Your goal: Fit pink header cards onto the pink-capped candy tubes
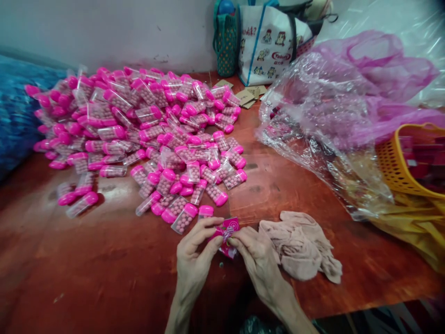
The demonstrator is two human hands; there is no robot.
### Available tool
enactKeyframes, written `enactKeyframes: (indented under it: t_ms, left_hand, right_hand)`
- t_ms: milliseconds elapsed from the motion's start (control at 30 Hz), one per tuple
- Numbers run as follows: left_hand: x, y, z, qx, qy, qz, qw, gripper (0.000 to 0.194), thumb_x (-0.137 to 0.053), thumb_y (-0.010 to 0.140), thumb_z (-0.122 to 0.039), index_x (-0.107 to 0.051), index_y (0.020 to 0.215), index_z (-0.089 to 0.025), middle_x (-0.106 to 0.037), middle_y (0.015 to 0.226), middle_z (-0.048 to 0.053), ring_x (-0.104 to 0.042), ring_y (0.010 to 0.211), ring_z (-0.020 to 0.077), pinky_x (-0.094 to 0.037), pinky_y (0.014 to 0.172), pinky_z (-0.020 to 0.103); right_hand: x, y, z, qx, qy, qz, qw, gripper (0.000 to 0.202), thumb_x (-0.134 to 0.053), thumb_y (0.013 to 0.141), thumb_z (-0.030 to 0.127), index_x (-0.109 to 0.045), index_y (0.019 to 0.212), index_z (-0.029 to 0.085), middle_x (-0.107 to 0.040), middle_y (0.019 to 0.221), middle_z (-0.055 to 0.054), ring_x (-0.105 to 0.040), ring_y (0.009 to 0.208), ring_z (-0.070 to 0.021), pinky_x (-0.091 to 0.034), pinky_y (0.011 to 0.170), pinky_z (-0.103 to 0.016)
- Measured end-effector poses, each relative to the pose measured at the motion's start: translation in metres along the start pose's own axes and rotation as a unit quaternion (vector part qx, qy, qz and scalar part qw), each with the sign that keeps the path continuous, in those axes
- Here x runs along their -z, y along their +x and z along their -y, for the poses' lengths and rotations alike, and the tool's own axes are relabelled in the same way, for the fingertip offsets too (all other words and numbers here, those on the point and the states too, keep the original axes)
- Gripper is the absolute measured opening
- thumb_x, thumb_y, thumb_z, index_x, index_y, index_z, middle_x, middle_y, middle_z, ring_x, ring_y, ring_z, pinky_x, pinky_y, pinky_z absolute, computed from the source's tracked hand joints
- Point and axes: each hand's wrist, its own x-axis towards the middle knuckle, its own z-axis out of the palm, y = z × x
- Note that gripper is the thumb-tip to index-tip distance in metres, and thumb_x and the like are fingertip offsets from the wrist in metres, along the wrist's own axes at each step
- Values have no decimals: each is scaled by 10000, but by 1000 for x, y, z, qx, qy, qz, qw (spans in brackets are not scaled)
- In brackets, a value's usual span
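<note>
Between my two hands is a small pink printed packet (230,224), held above the front part of the table. My left hand (198,248) pinches its left side with thumb and fingers. From the right, my right hand (255,250) pinches it near the middle, where a purple-and-white patterned bit shows. My fingers hide part of the packet. Just beyond my left hand lies a clear container with a pink cap (184,219), filled with small pinkish balls. It is at the near edge of a large heap of such containers (139,116). A crumpled beige cloth (299,246) rests beside my right hand.
A blue plastic bag (21,106) bulges at the left. Against the wall stand a green dotted bottle holder (225,44) and a white printed tote bag (267,46), with cardboard pieces (248,96) in front. Clear and pink plastic sheeting (333,97) and a yellow basket (391,162) occupy the right.
</note>
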Motion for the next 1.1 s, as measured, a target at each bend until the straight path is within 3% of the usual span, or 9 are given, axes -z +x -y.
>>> enactKeyframes:
  t_ms: [67, 167, 267, 367, 567, 800, 967, 1100]
  left_hand:
    - [-1, -1, 2, 25, -49, -4, 998, 133, -625, 749, -108, -721, 768, -197, -691, 910, 61, -620, 873, 193, -472, 791, 299]
    - [-5, -1, 6, 81, -143, -68, 984, 87, -656, 726, -145, -731, 730, -190, -678, 783, 30, -606, 771, 151, -474, 713, 242]
    - [-7, 2, 8, 117, -211, -141, 960, 34, -717, 663, -185, -734, 685, -165, -662, 697, 18, -578, 698, 120, -463, 655, 198]
    - [-7, 6, 9, 138, -243, -177, 944, 75, -756, 614, -203, -738, 671, -158, -664, 664, 17, -570, 665, 109, -460, 628, 187]
    - [-12, 7, 10, 157, -271, -192, 930, 91, -775, 587, -209, -730, 653, -165, -668, 647, 5, -569, 618, 92, -463, 577, 173]
    - [-15, 6, 10, 187, -294, -212, 913, 116, -787, 566, -215, -722, 648, -164, -669, 622, 2, -572, 561, 85, -475, 543, 176]
    - [-12, 4, 11, 192, -292, -217, 911, 113, -788, 563, -199, -722, 646, -160, -652, 600, -5, -562, 553, 82, -466, 539, 172]
    - [-13, 1, 9, 200, -287, -209, 913, 155, -798, 548, -215, -726, 659, -134, -653, 616, 11, -566, 573, 95, -470, 548, 188]
  right_hand:
    - [2, 0, 1, -4, 20, 10, 1000, 208, -458, 913, 197, -643, 816, 189, -633, 767, -23, -552, 717, -161, -417, 653, -250]
    - [4, -3, 3, -33, 69, -27, 997, 208, -431, 928, 240, -634, 960, 208, -655, 844, -18, -578, 761, -145, -435, 670, -224]
    - [5, -6, 1, -63, 124, -62, 988, 217, -416, 934, 271, -608, 1029, 233, -639, 765, 14, -580, 716, -118, -445, 663, -195]
    - [4, -5, -1, -86, 173, -45, 980, 164, -490, 898, 289, -611, 991, 228, -604, 688, 34, -570, 653, -107, -452, 626, -185]
    - [1, -3, 3, -93, 149, -33, 984, 140, -604, 810, 218, -638, 945, 208, -609, 682, 35, -573, 648, -112, -465, 626, -191]
    - [4, 0, 11, -48, 70, -42, 996, 300, -566, 733, 67, -618, 997, 199, -623, 802, 5, -571, 682, -128, -483, 663, -228]
    - [1, 1, 11, -47, 88, -49, 994, 213, -572, 777, 117, -629, 964, 201, -639, 842, -12, -588, 732, -145, -490, 651, -235]
    - [-5, -2, 10, -31, 92, -97, 991, 176, -565, 812, 126, -657, 939, 206, -662, 842, -20, -608, 779, -160, -488, 665, -242]
